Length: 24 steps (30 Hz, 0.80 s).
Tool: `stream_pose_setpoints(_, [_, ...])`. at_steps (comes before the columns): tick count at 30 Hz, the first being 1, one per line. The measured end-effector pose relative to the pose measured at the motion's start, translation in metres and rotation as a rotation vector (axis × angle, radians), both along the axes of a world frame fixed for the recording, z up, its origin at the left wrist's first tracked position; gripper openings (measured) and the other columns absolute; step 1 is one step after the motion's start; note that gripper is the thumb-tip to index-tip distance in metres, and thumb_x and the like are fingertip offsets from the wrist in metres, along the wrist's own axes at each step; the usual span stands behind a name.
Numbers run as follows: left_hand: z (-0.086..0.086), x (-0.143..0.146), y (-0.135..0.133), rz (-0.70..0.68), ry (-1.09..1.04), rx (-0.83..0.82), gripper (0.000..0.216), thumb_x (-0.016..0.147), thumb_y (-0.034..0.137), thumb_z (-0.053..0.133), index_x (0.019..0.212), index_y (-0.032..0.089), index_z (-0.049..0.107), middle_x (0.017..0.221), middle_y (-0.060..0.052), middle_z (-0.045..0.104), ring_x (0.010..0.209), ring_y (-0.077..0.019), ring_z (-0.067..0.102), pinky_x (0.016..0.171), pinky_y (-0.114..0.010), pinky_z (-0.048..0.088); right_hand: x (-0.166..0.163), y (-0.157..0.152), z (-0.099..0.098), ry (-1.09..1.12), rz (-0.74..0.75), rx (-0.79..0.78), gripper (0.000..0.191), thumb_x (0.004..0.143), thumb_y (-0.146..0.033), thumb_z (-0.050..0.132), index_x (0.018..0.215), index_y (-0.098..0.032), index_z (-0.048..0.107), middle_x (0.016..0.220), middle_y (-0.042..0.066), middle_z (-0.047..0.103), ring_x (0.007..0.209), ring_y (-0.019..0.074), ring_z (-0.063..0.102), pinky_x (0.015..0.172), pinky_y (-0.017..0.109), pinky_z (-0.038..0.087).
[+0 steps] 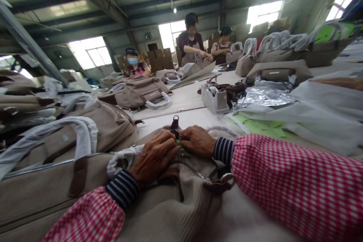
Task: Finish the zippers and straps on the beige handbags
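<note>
A taupe ribbed handbag (pixel 181 204) lies before me with its zipper (pixel 195 170) partly in view. At its far end, a dark brown tab (pixel 175 128) with a metal ring stands up between my hands. My left hand (pixel 155 155) rests over the bag, fingers bent and closed on the fabric near the tab. From the other side my right hand (pixel 197 141) pinches the bag beside the same tab. A small bit of green shows between the fingertips; what it is I cannot make out. At the near right end hangs a brown tab (pixel 221 185) with a ring.
More taupe bags (pixel 141 92) with white-wrapped handles crowd the left and the back right. A grey tape dispenser (pixel 214 98) stands beyond my right hand, near brown straps (pixel 234 89), clear plastic (pixel 263 96) and green sheets (pixel 263 126). Several people work across the table (pixel 184 96).
</note>
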<state>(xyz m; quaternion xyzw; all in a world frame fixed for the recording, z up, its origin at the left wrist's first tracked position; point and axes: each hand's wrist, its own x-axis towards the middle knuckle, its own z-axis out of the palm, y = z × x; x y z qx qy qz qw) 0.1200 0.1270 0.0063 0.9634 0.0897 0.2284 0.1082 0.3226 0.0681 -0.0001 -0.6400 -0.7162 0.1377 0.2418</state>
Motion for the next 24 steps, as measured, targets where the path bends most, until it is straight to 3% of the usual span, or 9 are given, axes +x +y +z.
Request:
stream_pose_setpoints(5, [-0.005, -0.004, 0.002, 0.119, -0.156, 0.031, 0.006, 0.103, 0.021, 0.054, 0.101, 0.020, 0.060, 0.124, -0.008, 0.060, 0.118, -0.0227, 0.056, 0.105, -0.039, 0.045, 0.008, -0.023, -0.017, 0.009, 0.255, 0.100, 0.028, 0.089, -0.005, 0.050, 0.102, -0.015, 0.072, 0.101, 0.007, 0.067, 0.089, 0.0167, 0.060, 0.081, 0.028, 0.043])
stream_pose_setpoints(10, [-0.004, -0.003, 0.005, 0.275, -0.159, 0.044, 0.012, 0.094, 0.021, 0.060, 0.106, 0.021, 0.063, 0.129, -0.009, 0.063, 0.124, -0.0300, 0.053, 0.109, -0.051, 0.043, 0.016, -0.034, -0.016, -0.178, 0.369, 0.093, 0.026, 0.094, -0.010, 0.048, 0.112, -0.015, 0.066, 0.109, 0.010, 0.059, 0.088, 0.0180, 0.056, 0.074, 0.029, 0.044])
stream_pose_setpoints(14, [0.001, -0.001, 0.004, 0.311, -0.175, -0.175, 0.017, 0.090, 0.021, 0.061, 0.106, 0.022, 0.065, 0.135, -0.008, 0.063, 0.129, -0.0301, 0.054, 0.108, -0.051, 0.045, 0.026, -0.031, -0.011, -0.355, 0.437, 0.132, 0.031, 0.099, -0.020, 0.049, 0.127, -0.021, 0.062, 0.112, 0.011, 0.057, 0.093, 0.0218, 0.057, 0.071, 0.031, 0.045])
stream_pose_setpoints(17, [0.004, 0.001, 0.005, 0.312, -0.212, -0.399, 0.021, 0.084, 0.018, 0.061, 0.105, 0.022, 0.065, 0.137, -0.008, 0.062, 0.132, -0.0300, 0.055, 0.099, -0.045, 0.051, 0.028, -0.025, -0.012, -0.436, 0.441, 0.169, 0.038, 0.102, -0.023, 0.044, 0.137, -0.026, 0.057, 0.114, 0.011, 0.057, 0.091, 0.0225, 0.058, 0.068, 0.031, 0.045])
stream_pose_setpoints(19, [0.006, 0.004, 0.006, 0.323, -0.237, -0.453, 0.023, 0.082, 0.019, 0.061, 0.105, 0.021, 0.064, 0.136, -0.009, 0.062, 0.133, -0.0300, 0.054, 0.098, -0.044, 0.051, 0.027, -0.022, -0.015, -0.463, 0.438, 0.190, 0.040, 0.102, -0.023, 0.043, 0.140, -0.028, 0.054, 0.115, 0.011, 0.057, 0.091, 0.0226, 0.059, 0.067, 0.032, 0.044])
stream_pose_setpoints(22, [0.011, 0.008, 0.007, 0.479, -0.180, -0.351, 0.025, 0.080, 0.026, 0.065, 0.104, 0.020, 0.062, 0.125, -0.009, 0.063, 0.121, -0.0302, 0.059, 0.097, -0.045, 0.048, 0.025, -0.020, -0.020, -0.477, 0.428, 0.215, 0.040, 0.100, -0.021, 0.045, 0.139, -0.027, 0.054, 0.112, 0.010, 0.057, 0.089, 0.0229, 0.058, 0.066, 0.032, 0.044])
stream_pose_setpoints(24, [0.017, 0.012, 0.007, 0.619, -0.061, -0.296, 0.028, 0.081, 0.030, 0.066, 0.106, 0.020, 0.059, 0.106, -0.007, 0.065, 0.099, -0.0278, 0.064, 0.086, -0.042, 0.048, 0.024, -0.022, -0.023, -0.480, 0.418, 0.239, 0.040, 0.098, -0.020, 0.047, 0.137, -0.025, 0.055, 0.111, 0.010, 0.058, 0.091, 0.0235, 0.058, 0.067, 0.033, 0.044])
